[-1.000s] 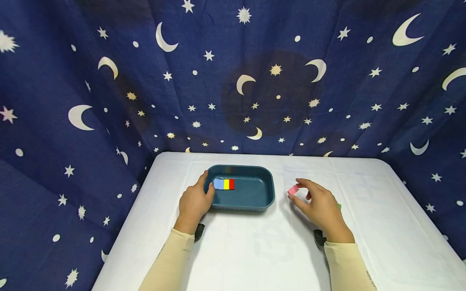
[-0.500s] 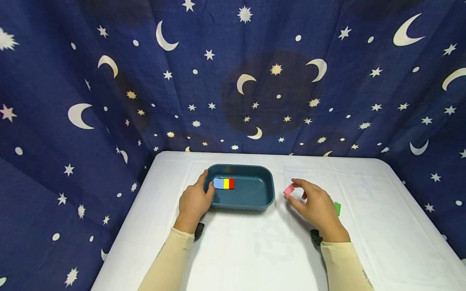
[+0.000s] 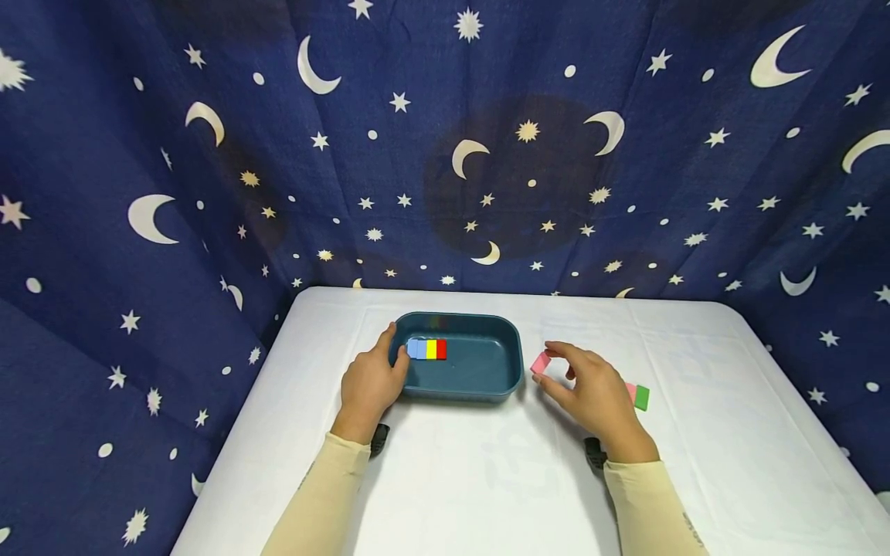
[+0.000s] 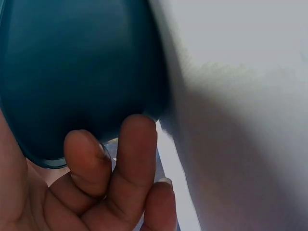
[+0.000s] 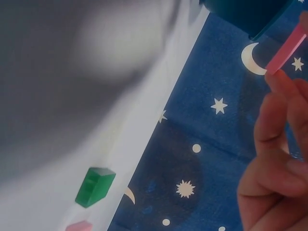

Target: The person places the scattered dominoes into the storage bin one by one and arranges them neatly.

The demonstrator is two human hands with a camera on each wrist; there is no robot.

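A dark teal rectangular tray (image 3: 483,367) lies on the white table. My left hand (image 3: 371,386) grips its left end, thumb at the rim and fingers along the outside; in the left wrist view the curled fingers (image 4: 136,154) lie against the tray wall. Inside the tray, near that thumb, a row of light blue, yellow (image 3: 432,350) and red (image 3: 441,350) blocks stands together. My right hand (image 3: 594,394) pinches a small pink block (image 3: 541,363) between thumb and finger, raised just right of the tray. In the right wrist view, this pink block (image 5: 287,48) is partly cut off.
A green block (image 3: 642,398) rests on the table beyond my right hand, with another pink block (image 3: 630,392) beside it, partly hidden by the hand. A dark blue cloth (image 3: 389,170) with moons and stars hangs behind and along the sides of the table.
My right hand has moved left toward the tray with the pink block, uncovering the green block and part of another pink one. The left hand stays on the tray.
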